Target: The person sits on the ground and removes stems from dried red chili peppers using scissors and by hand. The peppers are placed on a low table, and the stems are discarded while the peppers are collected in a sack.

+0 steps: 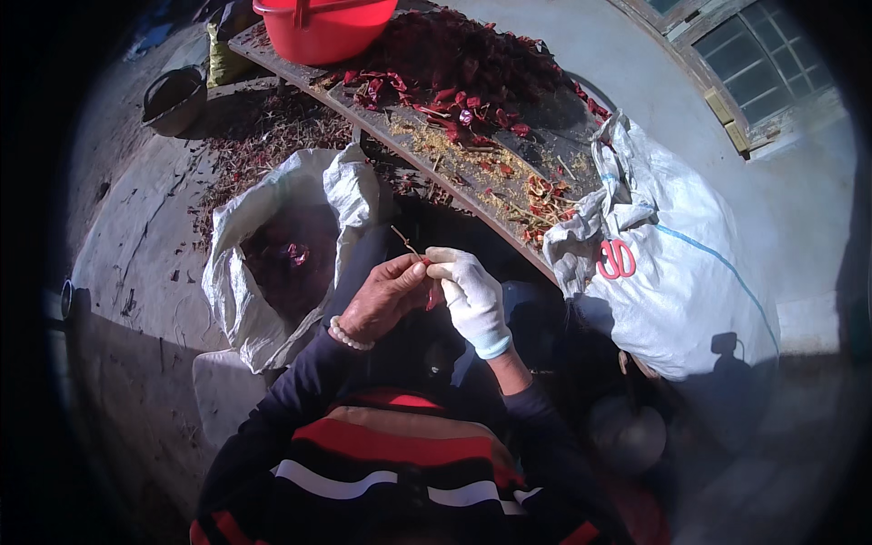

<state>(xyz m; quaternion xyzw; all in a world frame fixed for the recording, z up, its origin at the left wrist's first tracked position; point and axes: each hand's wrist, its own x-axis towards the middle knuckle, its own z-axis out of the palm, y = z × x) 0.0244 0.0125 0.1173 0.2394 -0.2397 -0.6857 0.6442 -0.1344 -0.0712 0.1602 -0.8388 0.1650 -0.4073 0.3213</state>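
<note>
A dried red chili pepper [434, 295] is pinched between my two hands, in front of my lap. My left hand [392, 294], bare with a pale bead bracelet [350, 335] at the wrist, grips the pepper near its stem end. The thin brown stem [403, 238] sticks up past the fingertips. My right hand [470, 293], in a white knit glove, closes thumb and fingers on the same pepper from the other side. Part of the pepper is hidden by the fingers. Left of my hands, an open white woven sack [230, 255] holds dark red chilies [293, 262].
A low table [436, 174] bears a heap of dried chilies [470, 68], scattered yellow seeds, stems and a red plastic basin [323, 30]. At right leans a full white sack [688, 272] with a red scissors-like shape. A dark bucket [175, 102] stands among stems on the ground.
</note>
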